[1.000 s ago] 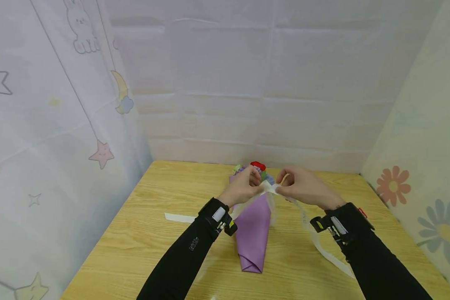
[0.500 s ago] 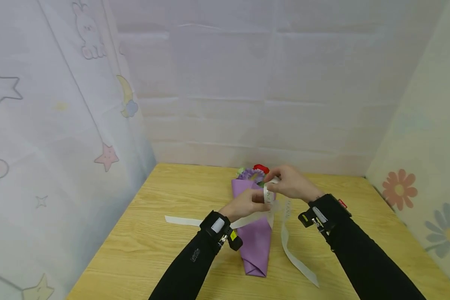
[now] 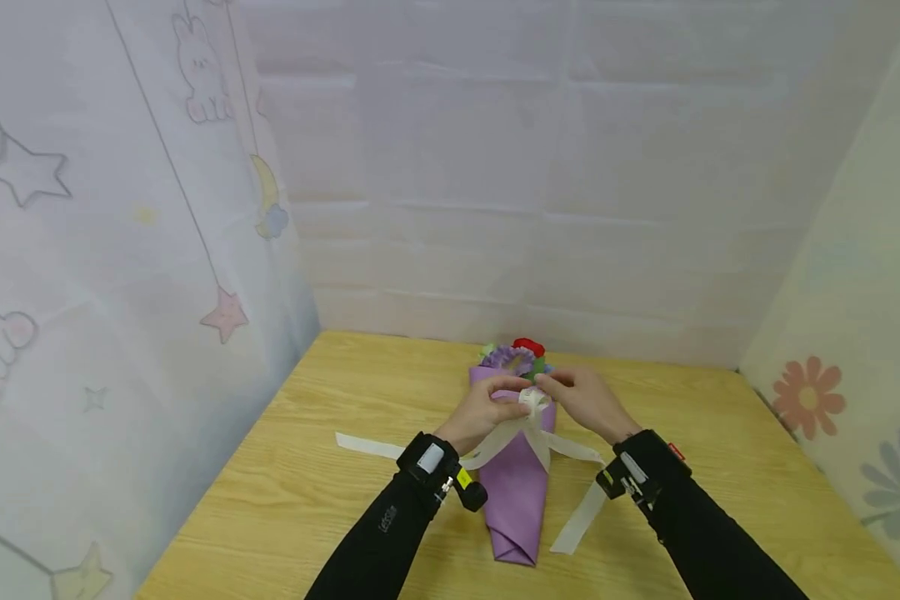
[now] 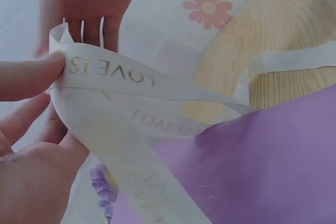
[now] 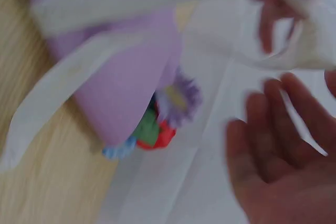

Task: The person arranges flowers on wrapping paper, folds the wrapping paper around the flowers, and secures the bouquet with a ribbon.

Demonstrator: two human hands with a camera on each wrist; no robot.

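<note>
A bouquet wrapped in purple paper [image 3: 513,508] lies on the table, its flowers [image 3: 513,358] pointing away from me. White ribbon [image 3: 534,425] crosses the wrap, with gold lettering "LOVE IS" readable in the left wrist view. My left hand [image 3: 483,412] pinches a fold of this ribbon [image 4: 110,74] between thumb and fingers, just above the paper. My right hand [image 3: 585,400] is beside it at the wrap's upper end. In the right wrist view the right fingers [image 5: 262,124] are extended and loosely bent, right by the ribbon loop.
One ribbon tail [image 3: 367,445] lies to the left on the wooden table [image 3: 270,500]. The other tail [image 3: 581,517] runs right and bends back toward me near the right wrist. Printed cloth [image 3: 435,208] hangs behind the table and along both sides.
Both hands pulled at the ribbon earlier; the right hand then lifted a strip over and has now come lower, fingers loosened. The right tail has shifted, and the left hand keeps its pinch.
</note>
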